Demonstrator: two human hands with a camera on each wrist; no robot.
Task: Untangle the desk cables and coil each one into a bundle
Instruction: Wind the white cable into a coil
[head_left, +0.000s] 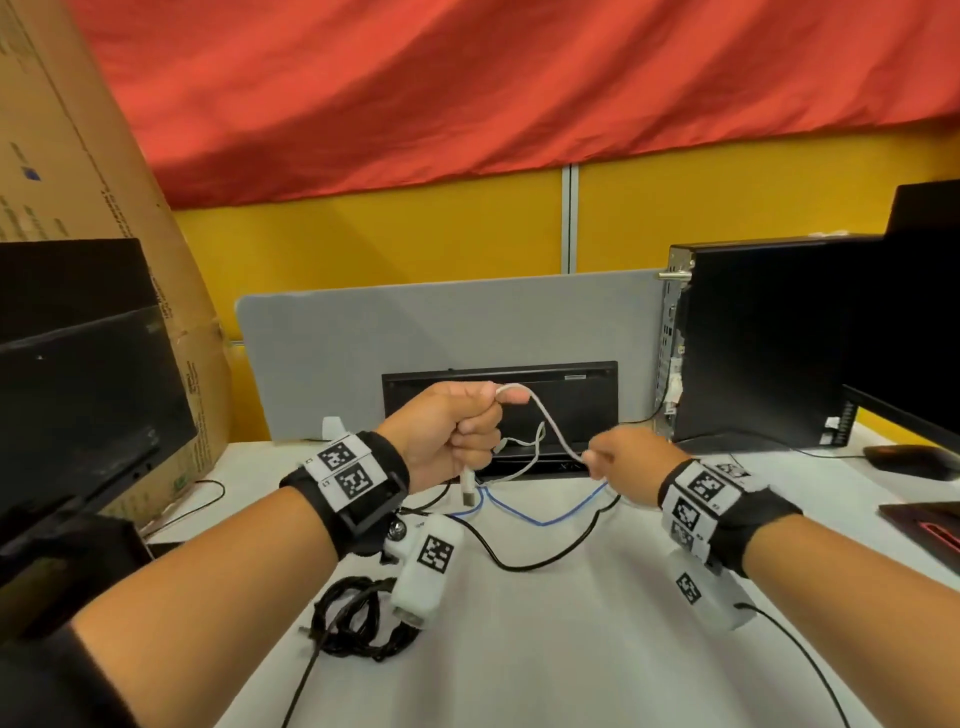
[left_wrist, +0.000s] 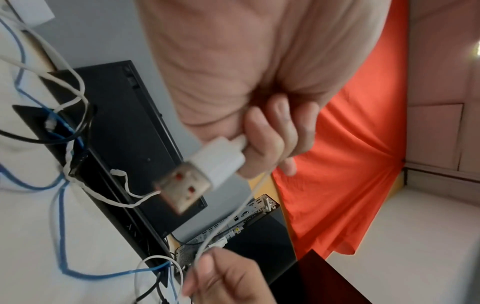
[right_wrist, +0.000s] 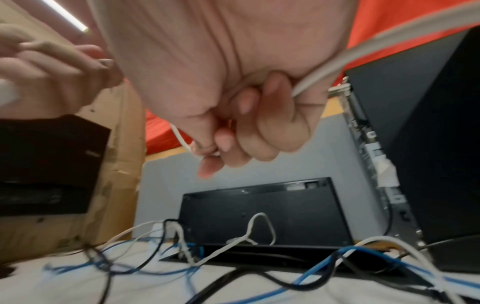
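Observation:
My left hand (head_left: 457, 431) is a raised fist round a white USB cable (head_left: 550, 426); its plug (head_left: 468, 488) hangs below the fist, and the left wrist view shows the plug (left_wrist: 205, 172) close up under my curled fingers (left_wrist: 270, 131). The cable arcs right to my right hand (head_left: 618, 460), which pinches it (right_wrist: 182, 137) between thumb and fingers. A blue cable (head_left: 545, 512), a black cable (head_left: 519, 564) and more white cable (right_wrist: 259, 228) lie tangled on the white desk (head_left: 571, 649). A coiled black cable bundle (head_left: 358, 618) lies at the near left.
A black keyboard (head_left: 571, 410) leans on a grey divider (head_left: 415, 338) behind the hands. A black PC tower (head_left: 763, 338) stands at the right, with a mouse (head_left: 909, 460) beside it. A monitor (head_left: 78, 374) and a cardboard box (head_left: 78, 130) stand at the left.

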